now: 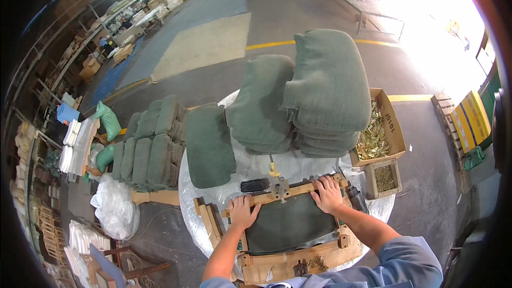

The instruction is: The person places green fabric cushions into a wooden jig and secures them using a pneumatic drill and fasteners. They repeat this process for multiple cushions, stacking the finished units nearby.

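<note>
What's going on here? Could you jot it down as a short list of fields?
Place: large workshop hall, seen from above
Work surface: round table wrapped in plastic sheet
Left hand: flat on the wooden frame, at its far rail
Right hand: flat on the same rail, further right
In the frame: dark green panel
Behind: stacked green cushions
At right: cardboard box of small brass-coloured parts

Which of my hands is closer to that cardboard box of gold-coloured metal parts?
Right. The right hand rests on the wooden frame below-left of the box; the left hand presses the frame farther away.
</note>
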A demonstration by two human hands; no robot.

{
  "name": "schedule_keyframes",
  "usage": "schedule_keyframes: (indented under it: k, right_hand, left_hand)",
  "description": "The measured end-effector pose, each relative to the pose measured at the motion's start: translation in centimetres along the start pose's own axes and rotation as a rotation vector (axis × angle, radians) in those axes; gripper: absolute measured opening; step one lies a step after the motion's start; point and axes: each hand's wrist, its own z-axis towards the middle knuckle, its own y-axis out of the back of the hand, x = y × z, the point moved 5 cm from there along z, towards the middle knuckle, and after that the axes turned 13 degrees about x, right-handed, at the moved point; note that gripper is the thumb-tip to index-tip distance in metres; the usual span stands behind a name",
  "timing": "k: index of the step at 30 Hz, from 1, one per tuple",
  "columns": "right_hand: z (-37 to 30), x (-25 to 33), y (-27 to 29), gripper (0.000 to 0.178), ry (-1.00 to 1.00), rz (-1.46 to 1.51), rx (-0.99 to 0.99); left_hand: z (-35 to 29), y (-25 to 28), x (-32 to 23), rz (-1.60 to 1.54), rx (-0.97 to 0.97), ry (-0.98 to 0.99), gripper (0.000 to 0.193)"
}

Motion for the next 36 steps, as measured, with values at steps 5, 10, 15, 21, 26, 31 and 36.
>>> schedule_keyframes:
  k: [5, 10, 15, 21, 26, 31, 36]
  right_hand:
    - [2.7, -1.1, -0.8, 0.03, -0.076, 0.158, -0.021]
    - [3.1, -0.3, -1.3, 0.034, -0.106, 0.125, 0.004]
    - [3.1, 0.0, -1.2, 0.041, -0.101, 0.091, 0.027]
    - [3.4, -0.1, -1.2, 0.04, -0.118, 0.068, 0.005]
    - [3.7, -0.3, -1.3, 0.038, -0.122, 0.104, -0.027]
    - [3.2, -0.2, -1.8, 0.033, -0.126, 0.111, -0.018]
    - [3.2, 0.0, -1.0, 0.028, -0.087, 0.083, -0.044]
  left_hand:
    - [1.0, -0.6, 0.8, -0.07, 0.088, 0.097, 0.053]
    - [0.5, -0.4, 0.5, -0.07, 0.022, 0.091, 0.044]
    - [0.4, -0.5, 0.4, -0.039, 0.014, 0.118, 0.043]
    - [1.0, -0.5, 0.4, -0.032, 0.047, 0.138, 0.042]
    - [1.4, -0.8, 0.7, -0.042, 0.039, 0.133, 0.044]
    - [0.5, -0.5, 0.8, -0.072, 0.017, 0.12, 0.044]
    - [0.7, -0.6, 0.6, -0.083, -0.023, 0.101, 0.044]
